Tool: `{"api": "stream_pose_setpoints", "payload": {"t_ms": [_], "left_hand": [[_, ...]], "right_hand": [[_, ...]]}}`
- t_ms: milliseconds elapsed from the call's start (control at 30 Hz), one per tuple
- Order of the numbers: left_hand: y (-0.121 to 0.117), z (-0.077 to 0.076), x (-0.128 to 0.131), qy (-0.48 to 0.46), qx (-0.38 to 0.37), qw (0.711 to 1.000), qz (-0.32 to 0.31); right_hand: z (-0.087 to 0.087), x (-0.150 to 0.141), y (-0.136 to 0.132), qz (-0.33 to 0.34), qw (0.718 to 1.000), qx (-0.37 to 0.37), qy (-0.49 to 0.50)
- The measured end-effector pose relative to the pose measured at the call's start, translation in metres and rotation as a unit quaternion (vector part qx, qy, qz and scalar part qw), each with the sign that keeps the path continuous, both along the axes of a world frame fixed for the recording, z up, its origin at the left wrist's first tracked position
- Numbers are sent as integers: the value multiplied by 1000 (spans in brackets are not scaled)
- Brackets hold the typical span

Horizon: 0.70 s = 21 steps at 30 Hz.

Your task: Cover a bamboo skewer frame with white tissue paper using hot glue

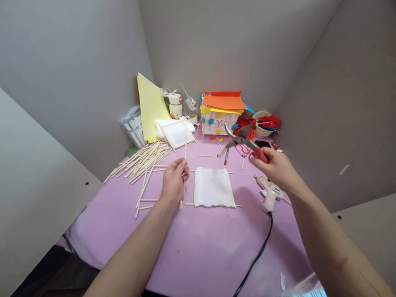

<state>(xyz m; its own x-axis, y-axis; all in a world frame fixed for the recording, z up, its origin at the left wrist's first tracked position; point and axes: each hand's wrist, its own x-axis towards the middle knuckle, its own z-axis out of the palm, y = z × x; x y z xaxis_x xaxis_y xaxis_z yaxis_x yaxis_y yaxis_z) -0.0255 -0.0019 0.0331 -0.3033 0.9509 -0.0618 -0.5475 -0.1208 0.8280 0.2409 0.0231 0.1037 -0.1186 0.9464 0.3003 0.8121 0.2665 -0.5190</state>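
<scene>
My left hand (174, 181) is closed round a thin wooden stick (185, 153) that stands nearly upright over the purple table (200, 249). Raised at the right, my right hand (276, 167) grips red-handled shears (240, 140) whose blades are parted and point left towards the stick. Between both hands lies a white paper panel (214, 187) framed by thin sticks. Left of my left hand lies a bare stick frame (145, 194).
A heap of sticks (143, 159) lies at the back left, near a yellow sheet (150, 106) and a second white panel (177, 133). A paper house with an orange roof (221, 112) stands at the back. A glue gun (268, 193) with a black cord lies right.
</scene>
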Motion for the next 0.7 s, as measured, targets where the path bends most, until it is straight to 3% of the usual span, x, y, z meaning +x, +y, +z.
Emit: {"api": "stream_pose_setpoints", "payload": {"t_ms": [100,200,300,467,600,700], "left_hand": [[-4,2,6,19,4,999,39],[-17,5,25,29,0,999,21],[-30,6,40,51,-8,999,-4],[-38,-1,48,89,-23,996,-3],[-40,-10,51,109,-35,993,-23],[-41,-10,53,113,-33,993,-20]], "right_hand": [[-5,0,-58,103,979,-125,123],[-28,-22,-105,179,958,-108,198],[-58,-52,-132,209,914,-100,332],[-89,-93,-142,223,845,-111,474],[-92,-105,-135,249,828,-168,473],[-85,-100,-131,267,793,-200,510]]}}
